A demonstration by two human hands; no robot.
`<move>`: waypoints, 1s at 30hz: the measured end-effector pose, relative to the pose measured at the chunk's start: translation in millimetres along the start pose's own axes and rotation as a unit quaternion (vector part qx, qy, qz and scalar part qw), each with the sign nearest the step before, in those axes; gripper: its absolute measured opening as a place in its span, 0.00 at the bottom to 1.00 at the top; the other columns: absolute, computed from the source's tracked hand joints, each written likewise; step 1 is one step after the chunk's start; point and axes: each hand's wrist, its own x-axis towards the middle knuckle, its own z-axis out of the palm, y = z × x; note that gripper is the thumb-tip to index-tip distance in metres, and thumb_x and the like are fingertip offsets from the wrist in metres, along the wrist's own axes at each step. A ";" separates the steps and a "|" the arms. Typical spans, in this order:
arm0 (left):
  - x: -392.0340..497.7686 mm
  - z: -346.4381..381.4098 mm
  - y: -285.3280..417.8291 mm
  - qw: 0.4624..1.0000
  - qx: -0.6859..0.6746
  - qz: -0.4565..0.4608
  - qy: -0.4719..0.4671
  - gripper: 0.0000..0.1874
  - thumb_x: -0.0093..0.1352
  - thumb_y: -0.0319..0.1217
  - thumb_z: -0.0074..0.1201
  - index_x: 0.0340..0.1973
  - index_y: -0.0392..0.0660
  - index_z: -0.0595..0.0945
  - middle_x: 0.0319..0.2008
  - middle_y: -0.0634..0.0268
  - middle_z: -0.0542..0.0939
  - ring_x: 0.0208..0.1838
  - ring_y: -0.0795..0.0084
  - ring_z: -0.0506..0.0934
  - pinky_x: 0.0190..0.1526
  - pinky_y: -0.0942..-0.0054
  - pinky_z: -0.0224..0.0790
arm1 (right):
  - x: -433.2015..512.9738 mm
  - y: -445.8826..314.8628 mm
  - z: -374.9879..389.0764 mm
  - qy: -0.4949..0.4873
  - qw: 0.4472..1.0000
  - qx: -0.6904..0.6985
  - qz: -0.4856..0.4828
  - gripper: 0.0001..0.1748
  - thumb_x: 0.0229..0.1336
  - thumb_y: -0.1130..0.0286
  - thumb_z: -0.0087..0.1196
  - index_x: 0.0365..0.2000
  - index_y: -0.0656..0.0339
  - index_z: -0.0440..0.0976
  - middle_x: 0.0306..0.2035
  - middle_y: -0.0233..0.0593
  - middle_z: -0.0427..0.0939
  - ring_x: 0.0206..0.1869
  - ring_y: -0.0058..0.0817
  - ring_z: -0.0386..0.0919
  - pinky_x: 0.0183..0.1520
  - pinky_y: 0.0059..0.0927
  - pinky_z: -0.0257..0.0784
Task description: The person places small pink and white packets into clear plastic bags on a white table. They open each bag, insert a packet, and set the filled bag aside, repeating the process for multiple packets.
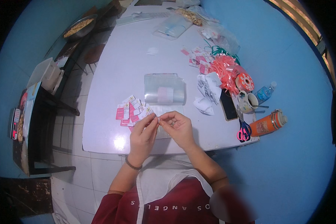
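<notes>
My left hand (pixel 144 137) and my right hand (pixel 179 128) meet at the fingertips near the table's front edge. Between them they pinch something small and pale, mostly hidden by the fingers; it cannot be told what it is. Pink and white printed paper labels (pixel 125 112) lie in a loose pile just left of and partly behind my left hand. Beyond the hands rests a stack of clear plastic bags (pixel 163 81), with a pink and white label (pixel 165 95) on or inside the top one. Another clear plastic bag (pixel 163 134) lies flat under my hands.
Along the table's right side are white paper slips (pixel 208 89), a black phone (pixel 228 105), scissors (pixel 244 131), a mug (pixel 245 102), an orange bottle (pixel 266 124), a plastic water bottle (pixel 264 93) and pink ribbon strips (pixel 224 71). More plastic bags (pixel 173 26) lie at the far end.
</notes>
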 end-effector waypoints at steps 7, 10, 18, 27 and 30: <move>1.3 0.7 -0.6 1.000 -0.004 0.008 -0.001 0.18 0.65 0.16 0.66 0.50 0.39 0.87 0.51 0.53 0.84 0.48 0.64 0.85 0.43 0.72 0.82 | 2.7 -2.5 1.3 0.001 1.000 -0.004 -0.012 0.07 0.64 0.81 0.61 0.43 0.67 0.80 0.40 0.31 0.83 0.40 0.12 0.77 0.45 0.17 0.74; 2.9 1.0 3.0 1.000 -0.014 -0.004 0.008 0.16 0.64 0.16 0.66 0.48 0.38 0.86 0.51 0.53 0.84 0.49 0.63 0.85 0.46 0.71 0.82 | -0.2 -6.0 2.0 0.015 0.999 -0.023 0.026 0.06 0.64 0.82 0.60 0.41 0.66 0.81 0.39 0.30 0.83 0.40 0.14 0.78 0.46 0.20 0.75; 7.8 3.8 -10.1 0.992 -0.087 -0.090 -0.003 0.07 0.61 0.16 0.63 0.33 0.34 0.81 0.49 0.53 0.83 0.47 0.62 0.85 0.48 0.70 0.80 | -2.6 -1.9 -19.6 0.012 0.977 -0.193 -0.087 0.07 0.60 0.85 0.56 0.37 0.68 0.81 0.39 0.38 0.82 0.43 0.25 0.81 0.48 0.28 0.78; 2.5 -43.6 -83.0 0.935 -0.210 -0.262 0.111 0.03 0.70 0.17 0.56 0.38 0.34 0.81 0.57 0.56 0.79 0.45 0.77 0.81 0.45 0.77 0.77 | 18.9 -4.1 -146.0 0.094 0.796 -0.576 -0.160 0.11 0.57 0.80 0.56 0.41 0.62 0.81 0.43 0.46 0.79 0.47 0.48 0.80 0.51 0.42 0.76; -4.4 -31.3 -77.1 0.922 -0.263 -0.272 0.083 0.03 0.71 0.18 0.56 0.39 0.35 0.80 0.58 0.57 0.79 0.44 0.78 0.80 0.44 0.78 0.77 | 18.5 -6.4 -134.5 0.005 0.755 -0.642 -0.134 0.11 0.57 0.77 0.59 0.42 0.61 0.81 0.43 0.46 0.79 0.47 0.48 0.80 0.49 0.41 0.76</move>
